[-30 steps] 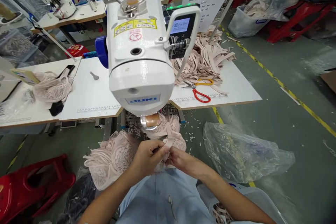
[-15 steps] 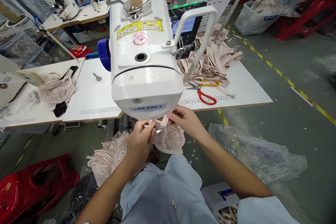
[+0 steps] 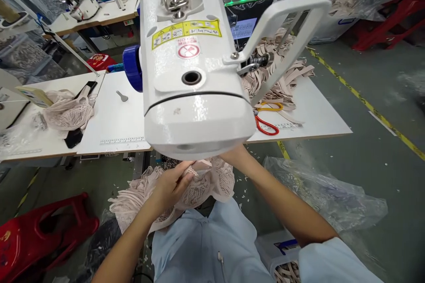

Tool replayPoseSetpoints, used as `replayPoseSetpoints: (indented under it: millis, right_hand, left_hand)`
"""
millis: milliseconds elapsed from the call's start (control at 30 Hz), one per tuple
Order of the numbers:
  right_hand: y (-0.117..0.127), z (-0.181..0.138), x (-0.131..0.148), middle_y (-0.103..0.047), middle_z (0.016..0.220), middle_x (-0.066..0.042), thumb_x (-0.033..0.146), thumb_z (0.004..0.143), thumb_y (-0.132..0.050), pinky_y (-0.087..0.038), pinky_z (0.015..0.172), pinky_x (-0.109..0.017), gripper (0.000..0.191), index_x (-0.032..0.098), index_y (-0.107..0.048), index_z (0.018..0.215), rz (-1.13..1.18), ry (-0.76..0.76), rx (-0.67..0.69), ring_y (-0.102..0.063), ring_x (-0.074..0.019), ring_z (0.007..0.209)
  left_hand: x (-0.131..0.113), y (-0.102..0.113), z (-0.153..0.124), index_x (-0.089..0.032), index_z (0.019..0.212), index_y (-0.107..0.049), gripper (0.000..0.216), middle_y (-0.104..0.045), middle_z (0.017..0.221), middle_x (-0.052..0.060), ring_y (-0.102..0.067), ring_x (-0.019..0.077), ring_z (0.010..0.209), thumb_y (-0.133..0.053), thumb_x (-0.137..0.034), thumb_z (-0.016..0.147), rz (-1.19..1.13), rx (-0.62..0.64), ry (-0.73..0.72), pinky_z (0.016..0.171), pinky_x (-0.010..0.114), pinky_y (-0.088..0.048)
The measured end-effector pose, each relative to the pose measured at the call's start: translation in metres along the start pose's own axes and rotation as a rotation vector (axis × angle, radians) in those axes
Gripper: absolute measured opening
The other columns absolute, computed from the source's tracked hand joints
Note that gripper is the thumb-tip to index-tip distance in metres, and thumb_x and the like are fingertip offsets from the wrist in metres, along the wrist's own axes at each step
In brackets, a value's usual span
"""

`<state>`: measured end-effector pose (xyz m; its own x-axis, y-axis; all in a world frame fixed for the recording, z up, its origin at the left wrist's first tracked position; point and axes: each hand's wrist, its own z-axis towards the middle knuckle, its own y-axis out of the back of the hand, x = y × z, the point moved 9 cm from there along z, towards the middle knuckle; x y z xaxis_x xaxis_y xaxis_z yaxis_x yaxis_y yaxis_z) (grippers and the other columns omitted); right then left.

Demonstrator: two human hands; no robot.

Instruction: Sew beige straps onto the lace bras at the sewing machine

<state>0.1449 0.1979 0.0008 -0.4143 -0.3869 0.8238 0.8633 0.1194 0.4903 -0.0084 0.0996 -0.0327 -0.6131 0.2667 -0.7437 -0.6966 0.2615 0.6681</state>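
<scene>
Lace bra [image 3: 199,192] has shifted since the earlier frame — it now spreads wider, just below the sewing machine head [image 3: 199,124]. Left hand [image 3: 168,186] pinches its edge between thumb and fingers; right hand [image 3: 237,156] is now partly hidden by the head — grip cannot be told. Beyond, scissors [image 3: 266,122] lie beside beige straps [image 3: 292,80] on the white table [image 3: 323,115].

head cam | from above, facing forward-down | close over sewing machine [image 3: 197,115]
</scene>
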Motion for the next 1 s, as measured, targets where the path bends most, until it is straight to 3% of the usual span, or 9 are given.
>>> replayPoseSetpoints:
  millis: [200, 400, 533, 800, 1000]
  right_hand:
    - [-0.004, 0.003, 0.002, -0.055, 0.072, -0.002, 0.015, 0.076, -0.056, -0.05, 0.064, -0.032, 0.014, 0.022, -0.053, 0.064, -0.079, -0.009, 0.047, -0.051, -0.019, 0.069]
    - [-0.006, 0.002, 0.001, -0.05, 0.067, -0.002, 0.024, 0.08, -0.057, -0.048, 0.062, -0.032, 0.019, 0.022, -0.051, 0.063, -0.134, -0.025, 0.089, -0.049, -0.0202, 0.071]
    - [-0.008, 0.002, -0.001, -0.052, 0.067, -0.002, 0.026, 0.08, -0.057, -0.049, 0.065, -0.033, 0.015, 0.022, -0.054, 0.066, -0.15, -0.052, 0.128, -0.049, -0.0208, 0.071]
    - [-0.006, 0.003, 0.0, -0.053, 0.066, -0.002, 0.026, 0.079, -0.056, -0.049, 0.064, -0.032, 0.015, 0.022, -0.056, 0.064, -0.116, -0.057, 0.118, -0.048, -0.0194, 0.068]
    - [-0.003, -0.002, 0.002, -0.054, 0.061, -0.003, 0.026, 0.081, -0.057, -0.049, 0.062, -0.033, 0.016, 0.021, -0.063, 0.068, -0.069, -0.032, 0.118, -0.049, -0.0195, 0.064]
  left_hand:
    - [-0.009, 0.005, -0.011, -0.024, 0.13, -0.06, 0.034, -0.065, 0.129, 0.004, -0.062, 0.0212, 0.118, -0.049, -0.028, 0.097, -0.127, -0.147, 0.128, 0.094, 0.029, -0.054]
    - [-0.022, 0.011, -0.01, -0.023, 0.119, -0.068, 0.029, -0.073, 0.114, 0.002, -0.071, 0.0177, 0.099, -0.05, -0.025, 0.096, -0.197, -0.156, 0.158, 0.082, 0.025, -0.059]
    - [-0.029, 0.012, -0.008, -0.022, 0.117, -0.069, 0.028, -0.073, 0.114, 0.002, -0.069, 0.0177, 0.104, -0.051, -0.022, 0.095, -0.146, -0.143, 0.106, 0.087, 0.025, -0.057]
    - [-0.042, 0.005, -0.008, -0.019, 0.118, -0.067, 0.029, -0.077, 0.096, 0.004, -0.072, 0.0151, 0.079, -0.05, -0.016, 0.094, -0.046, -0.074, -0.027, 0.071, 0.021, -0.056]
    - [-0.052, 0.006, -0.005, -0.017, 0.117, -0.067, 0.03, -0.077, 0.094, 0.006, -0.072, 0.0153, 0.075, -0.048, -0.015, 0.094, 0.03, -0.071, -0.124, 0.064, 0.021, -0.053]
